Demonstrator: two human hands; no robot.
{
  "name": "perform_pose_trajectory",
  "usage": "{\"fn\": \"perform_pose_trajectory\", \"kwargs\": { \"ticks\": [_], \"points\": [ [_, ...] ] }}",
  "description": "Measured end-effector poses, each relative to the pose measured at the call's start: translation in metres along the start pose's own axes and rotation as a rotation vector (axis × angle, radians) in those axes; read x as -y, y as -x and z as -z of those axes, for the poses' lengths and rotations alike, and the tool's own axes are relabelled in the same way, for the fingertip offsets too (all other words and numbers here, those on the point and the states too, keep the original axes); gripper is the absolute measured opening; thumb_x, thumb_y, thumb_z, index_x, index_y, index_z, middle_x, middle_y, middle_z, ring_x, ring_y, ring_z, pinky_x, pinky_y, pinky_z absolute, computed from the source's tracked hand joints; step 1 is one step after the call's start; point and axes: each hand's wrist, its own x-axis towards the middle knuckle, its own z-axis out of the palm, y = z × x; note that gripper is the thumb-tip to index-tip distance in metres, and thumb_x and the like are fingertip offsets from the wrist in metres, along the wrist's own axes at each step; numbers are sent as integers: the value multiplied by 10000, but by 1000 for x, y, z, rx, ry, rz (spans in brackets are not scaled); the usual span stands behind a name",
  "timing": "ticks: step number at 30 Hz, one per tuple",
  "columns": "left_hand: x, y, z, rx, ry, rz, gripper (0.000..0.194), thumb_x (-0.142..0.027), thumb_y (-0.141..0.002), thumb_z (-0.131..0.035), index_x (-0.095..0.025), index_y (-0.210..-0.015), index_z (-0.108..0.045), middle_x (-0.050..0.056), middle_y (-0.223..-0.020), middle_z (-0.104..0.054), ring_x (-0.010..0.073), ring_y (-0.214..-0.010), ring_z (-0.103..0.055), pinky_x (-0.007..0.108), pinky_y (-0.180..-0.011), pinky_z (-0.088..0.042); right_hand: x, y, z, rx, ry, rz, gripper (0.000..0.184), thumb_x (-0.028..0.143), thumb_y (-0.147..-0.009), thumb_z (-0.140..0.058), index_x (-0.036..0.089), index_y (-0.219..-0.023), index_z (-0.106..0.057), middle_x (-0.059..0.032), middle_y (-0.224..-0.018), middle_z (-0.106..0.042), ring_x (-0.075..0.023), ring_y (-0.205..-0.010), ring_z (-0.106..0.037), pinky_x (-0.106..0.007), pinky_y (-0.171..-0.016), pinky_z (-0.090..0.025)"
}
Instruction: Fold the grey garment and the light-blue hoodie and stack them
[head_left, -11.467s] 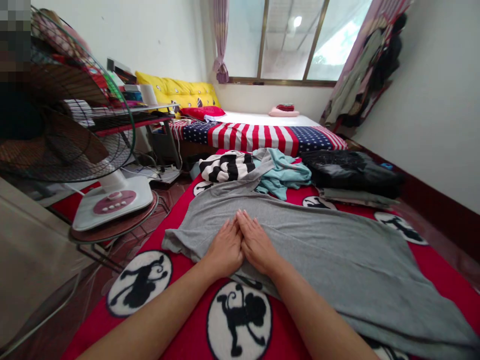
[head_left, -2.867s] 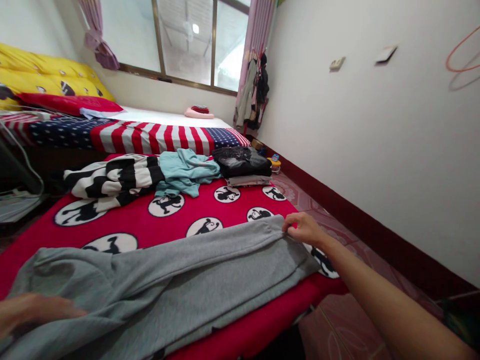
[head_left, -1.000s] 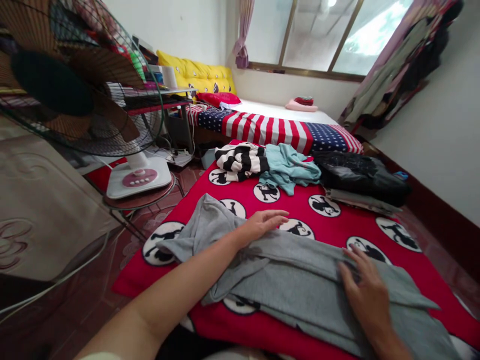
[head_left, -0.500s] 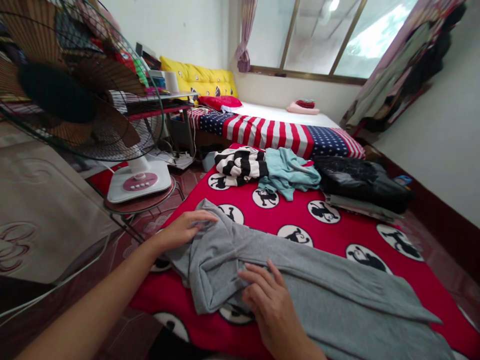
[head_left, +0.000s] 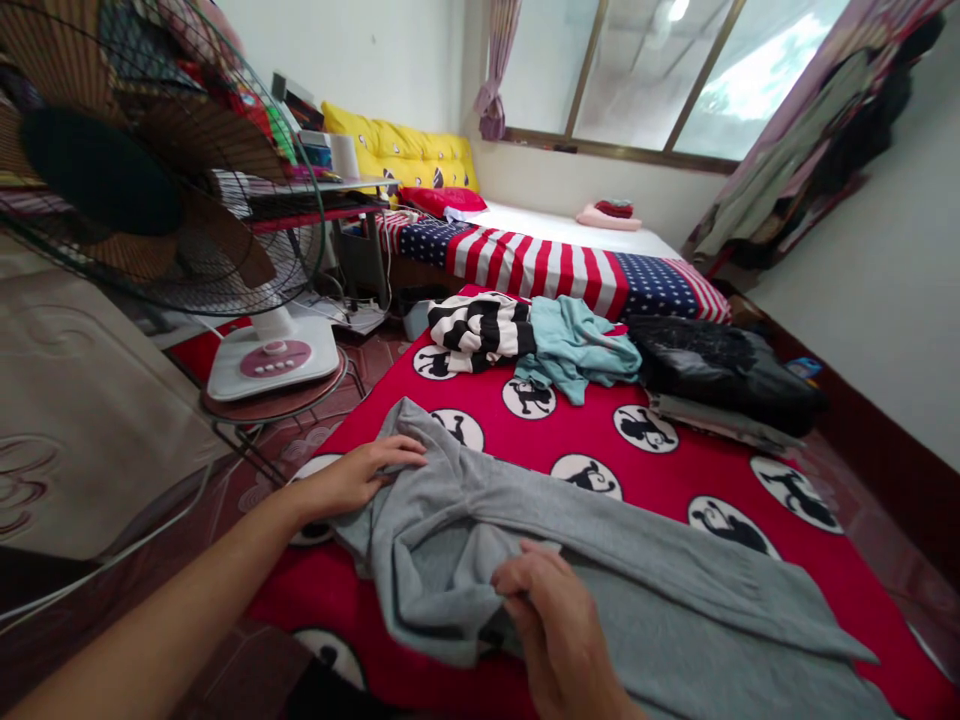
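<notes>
A long grey garment (head_left: 637,590) lies folded lengthwise across the red blanket with black monkey circles (head_left: 675,470). My left hand (head_left: 356,480) rests at the garment's left end, fingers curled over the bunched cloth near the blanket's edge. My right hand (head_left: 551,610) is closed in a pinch on a fold of the grey cloth near the front, fingers bent around it.
A standing fan (head_left: 150,190) on a white base (head_left: 274,365) stands at the left. Behind lie a striped black-and-white garment (head_left: 476,330), a teal garment (head_left: 574,345), a dark folded pile (head_left: 720,370) and a flag-patterned mattress (head_left: 555,265).
My right hand went from lying flat on the grey cloth to pinching a fold of it. My left hand moved left to the garment's end, then stayed there.
</notes>
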Motion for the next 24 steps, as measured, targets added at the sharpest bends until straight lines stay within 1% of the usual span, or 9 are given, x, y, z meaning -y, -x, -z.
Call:
{"fn": "perform_pose_trajectory", "kwargs": {
  "ticks": [3,7,11,14,16,18,20,22,24],
  "points": [
    [-2,1,2,22,3,3,696,82,-663,-373,-245,-1224,-624,60,-1336,-553,193,-1270,-499,367,-1091,-388,14,3,24,-79,-14,-47,120,159,-911,-462,234,-916,-556,5,-751,-651,-117,-679,-636,-182,-672,-507],
    [-3,4,7,83,-7,14,769,72,-604,-423,-274,-1272,-581,32,-1391,-501,197,-1316,-450,364,-1133,-334,21,5,74,-71,37,-348,99,308,-879,-578,239,-899,-646,-16,-791,-688,-145,-699,-667,-169,-624,-524],
    [-2,2,6,74,-22,6,644,6,-682,-528,-256,-1268,-579,52,-1374,-504,208,-1299,-455,362,-1125,-337,-8,3,112,54,-25,-637,266,470,-819,-610,228,-898,-689,-30,-786,-695,-174,-671,-661,-198,-537,-519],
    [-1,-4,2,1,-42,-11,424,-101,-796,-549,-217,-1196,-631,78,-1266,-583,204,-1204,-532,342,-1061,-405,-44,9,114,36,47,-771,329,495,-799,-604,205,-932,-685,-41,-750,-679,-194,-658,-642,-256,-550,-523],
    [0,-8,0,-54,-62,-11,353,-158,-836,-537,-205,-1168,-649,81,-1204,-628,201,-1137,-577,332,-1013,-445,-59,20,107,-70,158,-722,314,470,-811,-589,205,-954,-679,-74,-916,-696,-227,-832,-661,-324,-724,-550],
    [0,-10,-2,-96,-80,4,342,-197,-845,-537,-209,-1168,-650,75,-1183,-659,205,-1111,-599,337,-996,-459,-61,36,100,-63,215,-608,279,427,-821,-591,223,-988,-681,-95,-1152,-654,-255,-1069,-613,-392,-926,-498],
    [1,-10,-2,-129,-85,37,328,-235,-843,-546,-211,-1150,-659,67,-1169,-683,212,-1105,-614,340,-993,-463,-57,54,96,111,234,-529,289,382,-777,-657,254,-1035,-689,-87,-1257,-613,-273,-1168,-567,-423,-992,-462],
    [3,-9,-2,-148,-80,85,302,-270,-838,-556,-209,-1108,-677,63,-1146,-702,216,-1087,-631,333,-978,-472,-53,72,96,283,288,-485,404,298,-703,-727,286,-1104,-681,-75,-1295,-599,-288,-1188,-560,-435,-987,-474],
    [4,-8,-1,-155,-74,127,277,-313,-838,-567,-210,-1063,-693,61,-1116,-717,221,-1055,-650,325,-951,-487,-54,87,96,312,368,-432,480,214,-696,-717,297,-1165,-658,-71,-1312,-591,-286,-1203,-555,-443,-992,-478]
  ]
}}
